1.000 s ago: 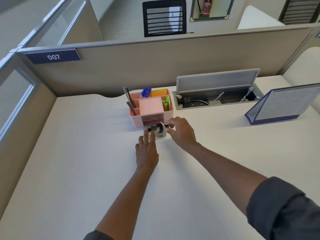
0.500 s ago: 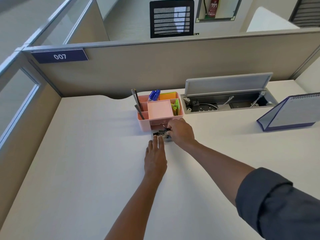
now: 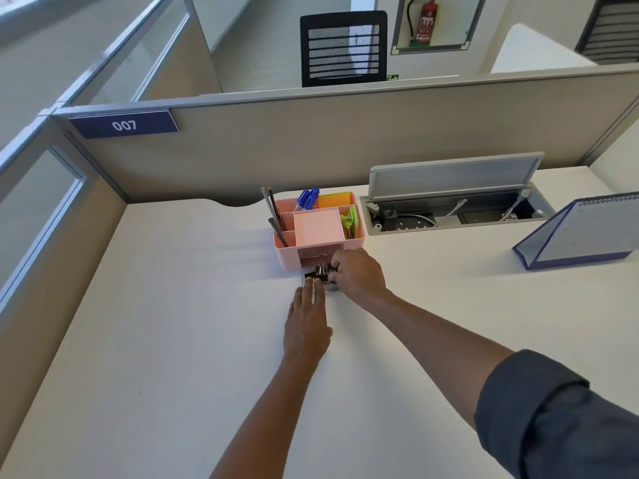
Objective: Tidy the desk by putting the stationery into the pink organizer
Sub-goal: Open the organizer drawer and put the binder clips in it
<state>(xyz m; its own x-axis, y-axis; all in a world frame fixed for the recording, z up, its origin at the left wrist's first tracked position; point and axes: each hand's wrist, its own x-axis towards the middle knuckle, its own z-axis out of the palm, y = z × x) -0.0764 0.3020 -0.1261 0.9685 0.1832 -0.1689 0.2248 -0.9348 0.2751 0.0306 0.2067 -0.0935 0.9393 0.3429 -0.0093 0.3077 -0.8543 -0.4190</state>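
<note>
Beige partition, mesh chair, daylight

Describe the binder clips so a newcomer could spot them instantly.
Find the pink organizer near the grey partition. Directly in front of its drawer slot, between both hands, sits a small tray of binder clips: black bodies with silver wire handles, unlike the colourful pens and notes above.

Legible text — "007", white numerals on a dark blue nameplate fixed to the cubicle partition; nothing else readable.
</note>
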